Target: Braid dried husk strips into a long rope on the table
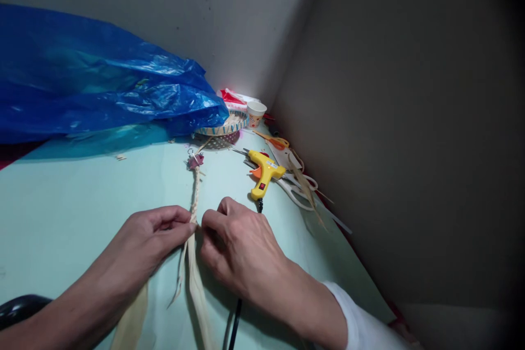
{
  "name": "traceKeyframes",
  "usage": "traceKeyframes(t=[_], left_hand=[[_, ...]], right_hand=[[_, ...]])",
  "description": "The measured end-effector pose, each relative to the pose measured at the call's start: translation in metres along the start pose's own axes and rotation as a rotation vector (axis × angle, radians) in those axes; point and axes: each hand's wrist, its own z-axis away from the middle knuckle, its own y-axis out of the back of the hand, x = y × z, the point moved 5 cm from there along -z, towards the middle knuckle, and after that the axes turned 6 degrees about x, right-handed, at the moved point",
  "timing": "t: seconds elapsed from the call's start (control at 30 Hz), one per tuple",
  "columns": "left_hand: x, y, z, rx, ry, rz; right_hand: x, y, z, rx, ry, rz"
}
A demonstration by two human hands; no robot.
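Observation:
A braid of pale straw strips [194, 191] lies on the light green table [61, 202], its far end held by a small clip [194, 159]. My left hand [153, 235] pinches the braid from the left at its near end. My right hand [235, 246] pinches the same spot from the right, fingers curled. Loose unbraided strips [197, 290] trail from my fingers toward me.
A yellow glue gun [264, 172] lies beyond my right hand, its black cord [235, 322] running under my wrist. Scissors [293, 183] and straw scraps lie to its right. A blue plastic bag [94, 82], a woven basket [223, 128] and a paper cup [256, 112] stand at the back.

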Motion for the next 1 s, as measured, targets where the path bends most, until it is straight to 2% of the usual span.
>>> traceKeyframes(t=[0.27,0.53,0.7,0.8,0.9,1.0], left_hand=[[-0.003,-0.002,-0.004,-0.004,-0.089,-0.026],[-0.004,-0.001,-0.005,-0.084,-0.084,0.015],[-0.007,-0.003,-0.006,-0.128,-0.052,0.028],[-0.001,-0.004,-0.001,-0.142,-0.023,0.025],[0.008,-0.003,0.005,-0.130,-0.025,0.044],[0.010,-0.001,0.008,-0.094,0.001,0.050]], right_hand=[[-0.011,-0.007,0.005,0.079,0.073,0.066],[-0.014,-0.015,0.000,0.046,-0.059,-0.113],[-0.012,-0.018,0.000,0.053,-0.090,-0.101],[-0.015,-0.018,0.001,0.037,-0.060,-0.021],[-0.026,-0.018,0.001,0.019,0.036,0.165],[-0.039,-0.022,0.000,-0.051,0.126,0.352]])
